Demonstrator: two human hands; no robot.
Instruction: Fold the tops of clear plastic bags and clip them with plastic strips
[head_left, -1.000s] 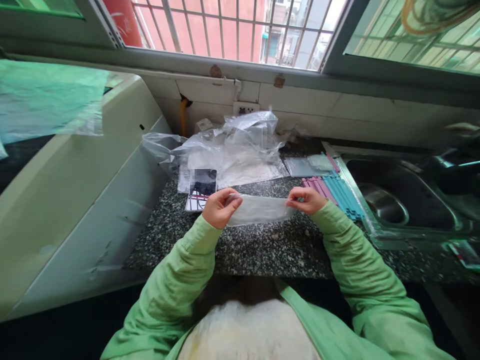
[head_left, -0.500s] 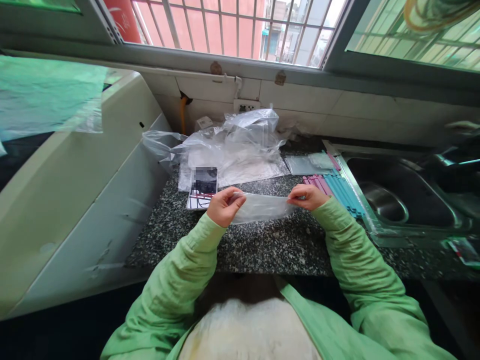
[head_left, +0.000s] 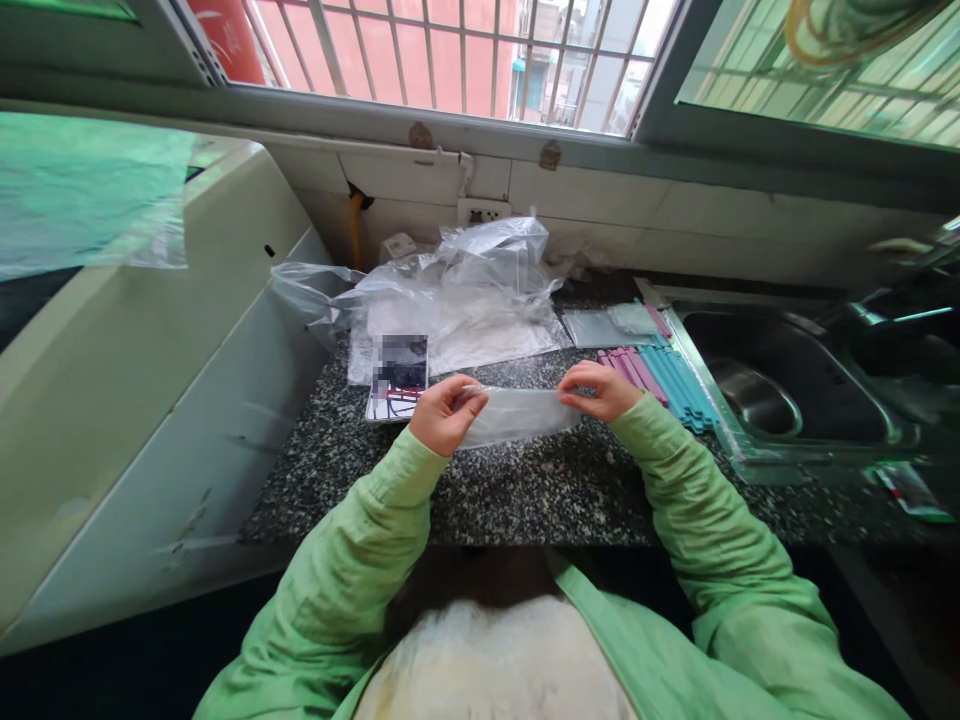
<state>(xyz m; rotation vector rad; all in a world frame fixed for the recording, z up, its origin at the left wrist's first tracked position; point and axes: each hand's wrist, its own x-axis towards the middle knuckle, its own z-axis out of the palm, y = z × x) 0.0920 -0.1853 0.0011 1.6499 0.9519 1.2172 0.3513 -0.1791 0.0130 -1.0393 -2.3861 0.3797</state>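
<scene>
Far left of the fingers, a green sheet (head_left: 90,190) lies over a pale cabinet-like body (head_left: 225,220), well apart from both hands. Nearer, just beyond and left of the left fingertips, a phone-like device (head_left: 409,403) rests on the speckled counter (head_left: 525,500), its face partly blurred. Behind it and beyond the left fingers lies a crumpled heap of clear plastic (head_left: 480,290). The left hand (head_left: 448,412) has thumb and fingers closed on the left end of a clear plastic bag (head_left: 517,415). The bag spans the gap between the two hands, above the counter, its upper edge nearly straight. The right hand (head_left: 602,390) pinches the bag's right end between thumb and fingers. Beyond the right fingers lie flat clear packets (head_left: 592,328); near that hand, on its right, are pink strips (head_left: 634,370), then blue strips (head_left: 679,385) alongside. Farther right of the fingers is a metal sink (head_left: 840,400) with a round metal vessel (head_left: 757,400) inside.
</scene>
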